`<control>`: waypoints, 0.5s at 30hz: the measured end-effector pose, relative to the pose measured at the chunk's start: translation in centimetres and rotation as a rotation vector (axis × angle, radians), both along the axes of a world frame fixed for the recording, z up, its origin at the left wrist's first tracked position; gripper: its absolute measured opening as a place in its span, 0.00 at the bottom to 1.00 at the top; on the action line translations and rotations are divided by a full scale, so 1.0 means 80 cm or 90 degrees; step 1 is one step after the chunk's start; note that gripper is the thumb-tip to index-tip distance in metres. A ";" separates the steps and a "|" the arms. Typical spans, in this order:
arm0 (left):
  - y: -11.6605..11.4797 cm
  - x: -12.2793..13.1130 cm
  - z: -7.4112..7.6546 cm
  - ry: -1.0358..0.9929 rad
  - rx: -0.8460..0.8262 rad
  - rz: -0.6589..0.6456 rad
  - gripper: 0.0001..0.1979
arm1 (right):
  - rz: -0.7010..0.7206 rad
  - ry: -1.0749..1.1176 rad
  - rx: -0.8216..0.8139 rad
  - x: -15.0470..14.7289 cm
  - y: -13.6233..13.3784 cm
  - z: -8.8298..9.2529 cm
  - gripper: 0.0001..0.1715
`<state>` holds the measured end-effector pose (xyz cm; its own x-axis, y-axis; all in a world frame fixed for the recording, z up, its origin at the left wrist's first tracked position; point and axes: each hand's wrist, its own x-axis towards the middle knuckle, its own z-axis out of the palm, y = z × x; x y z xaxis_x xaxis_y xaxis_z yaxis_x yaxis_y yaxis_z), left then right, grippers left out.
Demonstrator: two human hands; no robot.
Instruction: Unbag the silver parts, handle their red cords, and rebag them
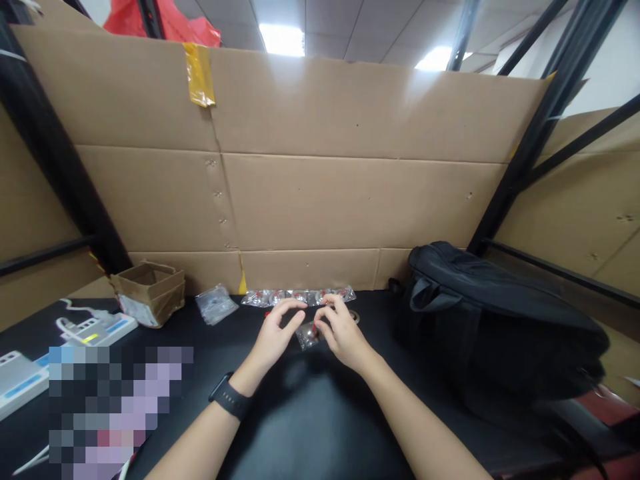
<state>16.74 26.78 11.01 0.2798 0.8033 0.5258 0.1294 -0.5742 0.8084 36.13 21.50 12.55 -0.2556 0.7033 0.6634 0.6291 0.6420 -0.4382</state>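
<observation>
My left hand, with a dark watch on the wrist, hovers over the black table with its fingers apart and nothing in them. Facing it is my right hand, its fingers curled beside a small clear plastic packet with something red at its edge. Whether the right fingertips hold that packet is too small to tell. Behind both hands a row of clear packets with red bits inside lies along the cardboard wall. Part of a tape roll shows just behind the right hand.
An open cardboard box and a crumpled clear bag sit at the back left. White power strips lie further left, near a blurred-out patch. A large black bag fills the right side.
</observation>
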 end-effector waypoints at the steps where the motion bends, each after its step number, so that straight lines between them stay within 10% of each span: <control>1: -0.001 -0.001 0.001 0.026 0.006 -0.010 0.13 | 0.001 -0.008 0.001 0.000 -0.001 0.001 0.06; 15: -0.008 -0.009 0.010 0.314 0.176 0.145 0.05 | -0.003 0.014 0.022 -0.001 0.003 -0.001 0.06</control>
<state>16.04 26.11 11.81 0.3812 0.7237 0.5753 0.5947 -0.6684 0.4468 36.05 21.72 12.48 -0.2373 0.6809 0.6928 0.6223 0.6542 -0.4298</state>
